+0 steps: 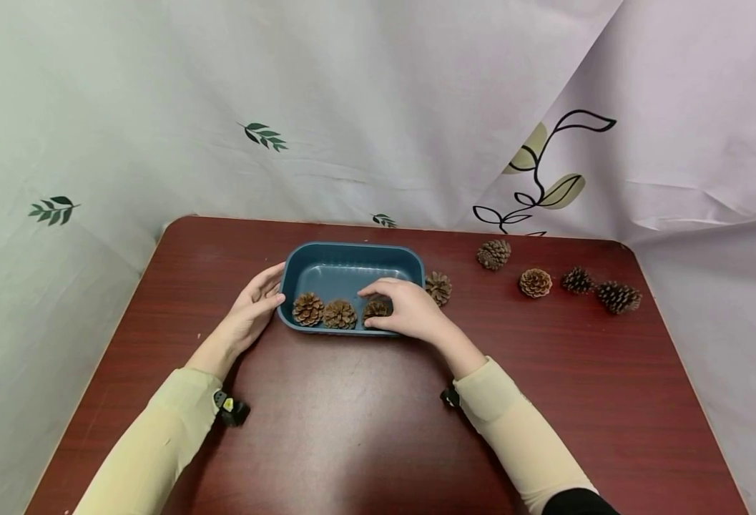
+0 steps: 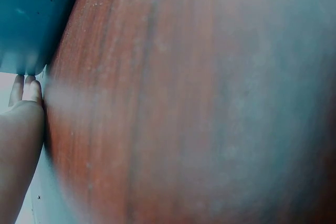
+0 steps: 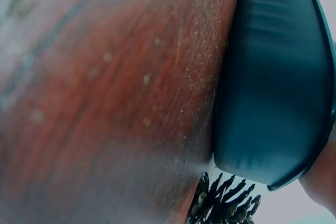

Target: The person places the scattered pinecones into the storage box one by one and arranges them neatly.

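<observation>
A blue rectangular plastic container (image 1: pixel 352 252) stands near the table's far edge. In the head view, a pine cone (image 1: pixel 308 309) and another pine cone (image 1: pixel 340 315) lie in it along the near wall. My right hand (image 1: pixel 410 309) reaches over the near right rim, fingers and thumb curved round a third pine cone (image 1: pixel 375 309) beside them, partly covered by the hand. My left hand (image 1: pixel 255 307) touches the container's left end, thumb by the rim; in the left wrist view its fingertips (image 2: pixel 31 88) meet the end wall. The container hides the right fingers in the right wrist view.
One pine cone (image 1: pixel 439 287) lies on the table just outside the container's right end. Farther right are a greyish cone (image 1: pixel 493 254), a lighter brown cone (image 1: pixel 535 283) and two dark cones (image 1: pixel 619 297) near the right edge. A patterned white cloth (image 1: pixel 378 143) hangs behind the table.
</observation>
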`<state>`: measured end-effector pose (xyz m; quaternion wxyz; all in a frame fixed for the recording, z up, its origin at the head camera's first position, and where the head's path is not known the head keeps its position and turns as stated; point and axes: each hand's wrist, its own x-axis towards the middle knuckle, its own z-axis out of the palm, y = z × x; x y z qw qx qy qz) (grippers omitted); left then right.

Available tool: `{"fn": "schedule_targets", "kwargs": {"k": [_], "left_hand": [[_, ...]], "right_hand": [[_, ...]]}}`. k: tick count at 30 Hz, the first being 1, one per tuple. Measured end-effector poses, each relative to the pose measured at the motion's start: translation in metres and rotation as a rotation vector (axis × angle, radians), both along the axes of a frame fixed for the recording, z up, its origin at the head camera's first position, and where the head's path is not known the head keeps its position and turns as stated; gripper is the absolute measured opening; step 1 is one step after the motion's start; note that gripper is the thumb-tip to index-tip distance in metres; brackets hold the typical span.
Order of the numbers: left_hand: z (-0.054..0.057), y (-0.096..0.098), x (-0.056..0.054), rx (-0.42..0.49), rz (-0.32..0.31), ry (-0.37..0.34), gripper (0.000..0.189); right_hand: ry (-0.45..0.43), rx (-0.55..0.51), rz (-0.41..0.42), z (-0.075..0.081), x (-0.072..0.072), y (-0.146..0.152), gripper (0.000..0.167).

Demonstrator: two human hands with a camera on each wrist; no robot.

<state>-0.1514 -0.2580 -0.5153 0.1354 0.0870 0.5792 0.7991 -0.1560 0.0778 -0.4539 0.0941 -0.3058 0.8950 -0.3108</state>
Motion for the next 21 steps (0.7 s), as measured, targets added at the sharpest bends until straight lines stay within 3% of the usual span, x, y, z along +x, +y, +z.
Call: {"fn": "schedule_targets", "kwargs": {"k": [15, 21], "left_hand": [[0.0014, 0.0003, 0.0012, -0.010, 0.001, 0.000, 0.060], [0.0020, 0.0012, 0.0016, -0.011, 0.004, -0.004, 0.060]], "right_hand": [[-0.012, -0.038, 0.028, 0.0009, 0.0001, 0.0022, 0.047], [-0.085, -0.171, 0.023, 0.0009, -0.0005, 0.0089, 0.047]]}}
